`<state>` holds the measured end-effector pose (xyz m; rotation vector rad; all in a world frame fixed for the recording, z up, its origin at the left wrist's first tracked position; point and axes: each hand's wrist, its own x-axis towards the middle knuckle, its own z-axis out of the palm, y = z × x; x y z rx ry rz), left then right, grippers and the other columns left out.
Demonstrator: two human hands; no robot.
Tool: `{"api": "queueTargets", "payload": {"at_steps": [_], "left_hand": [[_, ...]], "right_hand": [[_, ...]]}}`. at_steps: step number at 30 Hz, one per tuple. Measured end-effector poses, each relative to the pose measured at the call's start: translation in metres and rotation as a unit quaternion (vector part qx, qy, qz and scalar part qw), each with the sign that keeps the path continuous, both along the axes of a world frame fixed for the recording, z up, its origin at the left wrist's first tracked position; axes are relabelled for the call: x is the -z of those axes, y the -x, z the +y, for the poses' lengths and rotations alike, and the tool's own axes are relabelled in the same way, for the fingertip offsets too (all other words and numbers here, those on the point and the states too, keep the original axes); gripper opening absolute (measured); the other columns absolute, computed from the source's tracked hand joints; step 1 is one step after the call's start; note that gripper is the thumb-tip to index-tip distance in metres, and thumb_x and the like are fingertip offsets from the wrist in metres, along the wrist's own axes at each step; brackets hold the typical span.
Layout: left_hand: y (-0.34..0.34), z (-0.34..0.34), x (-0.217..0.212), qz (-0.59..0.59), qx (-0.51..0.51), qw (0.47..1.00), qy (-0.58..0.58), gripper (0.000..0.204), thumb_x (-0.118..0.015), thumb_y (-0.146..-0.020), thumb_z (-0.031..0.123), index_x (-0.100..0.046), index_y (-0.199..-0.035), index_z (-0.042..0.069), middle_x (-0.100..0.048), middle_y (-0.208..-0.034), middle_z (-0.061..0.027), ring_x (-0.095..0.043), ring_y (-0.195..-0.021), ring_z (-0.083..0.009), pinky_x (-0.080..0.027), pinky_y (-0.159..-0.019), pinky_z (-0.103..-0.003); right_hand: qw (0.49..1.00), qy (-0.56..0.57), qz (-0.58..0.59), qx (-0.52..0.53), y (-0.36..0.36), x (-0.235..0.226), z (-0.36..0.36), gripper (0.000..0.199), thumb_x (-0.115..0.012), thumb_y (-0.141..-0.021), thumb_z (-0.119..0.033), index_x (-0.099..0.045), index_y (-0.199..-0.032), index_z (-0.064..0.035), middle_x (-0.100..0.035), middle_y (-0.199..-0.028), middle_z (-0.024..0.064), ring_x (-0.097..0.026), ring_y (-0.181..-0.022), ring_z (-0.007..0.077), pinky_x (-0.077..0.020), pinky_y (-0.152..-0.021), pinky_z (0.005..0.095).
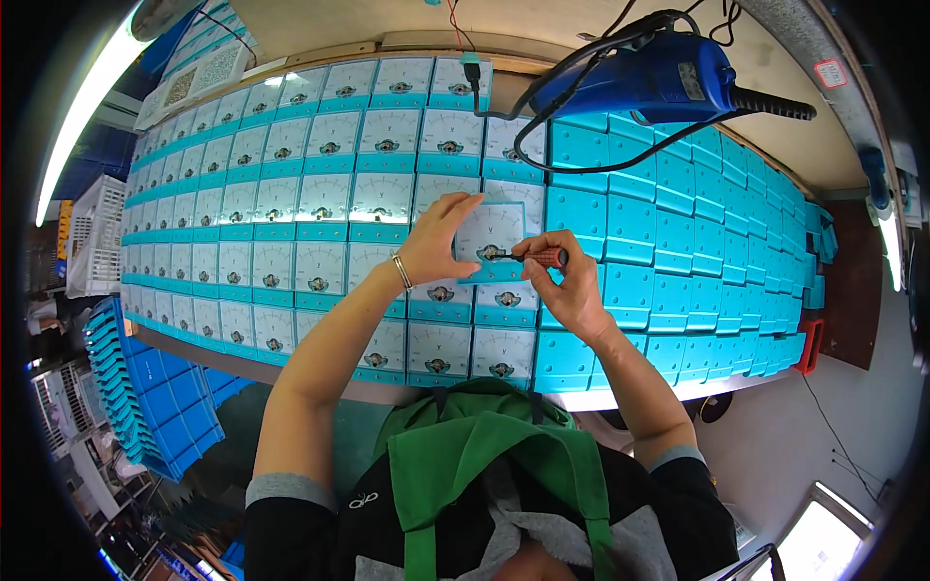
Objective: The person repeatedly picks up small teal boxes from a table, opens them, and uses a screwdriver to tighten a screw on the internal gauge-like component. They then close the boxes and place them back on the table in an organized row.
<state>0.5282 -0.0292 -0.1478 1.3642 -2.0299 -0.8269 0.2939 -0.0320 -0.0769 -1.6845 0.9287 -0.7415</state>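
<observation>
Two hands work together: your left hand (pixel 441 242) grips one panel meter (pixel 492 244) steady, while your right hand (pixel 572 281) pinches a red-handled screwdriver (pixel 535 257) against its face.

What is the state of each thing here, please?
Panel meter: lifted, tilted, face up, gripped by left hand.
Screwdriver: held by right hand, tip at meter's centre screw.
Meters on table: face up, in rows.
Blue meters: face down.
Blue power tool: hanging, unheld.
</observation>
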Motion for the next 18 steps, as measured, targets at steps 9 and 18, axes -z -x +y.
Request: {"api": "queueTargets", "payload": {"at_steps": [9, 18], "left_hand": [[0.001, -0.001, 0.003, 0.016, -0.002, 1.0, 0.0, 0.097, -0.081, -0.055, 0.023, -0.035, -0.139, 0.008, -0.042, -0.131, -0.0177, -0.044, -0.119, -0.0347, -0.039, -0.1, -0.041], [0.001, 0.0, 0.002, 0.023, -0.006, 1.0, -0.001, 0.098, -0.081, -0.054, 0.022, -0.035, -0.14, 0.01, -0.041, -0.131, -0.0161, -0.043, -0.12, -0.0339, -0.038, -0.1, -0.041]], "right_hand": [[0.988, 0.137, 0.066, -0.012, -0.011, -0.01, -0.007, 0.023, -0.066, -0.08, 0.004, -0.053, -0.098, 0.0012, -0.067, -0.091, 0.0147, -0.067, -0.076, 0.0183, -0.0543, -0.067, 0.0275], [0.989, 0.136, 0.052, -0.02, -0.015, -0.008, -0.005, 0.022, -0.065, -0.081, 0.006, -0.055, -0.1, 0.0009, -0.067, -0.087, 0.0126, -0.067, -0.075, 0.017, -0.0539, -0.067, 0.0264]]}}
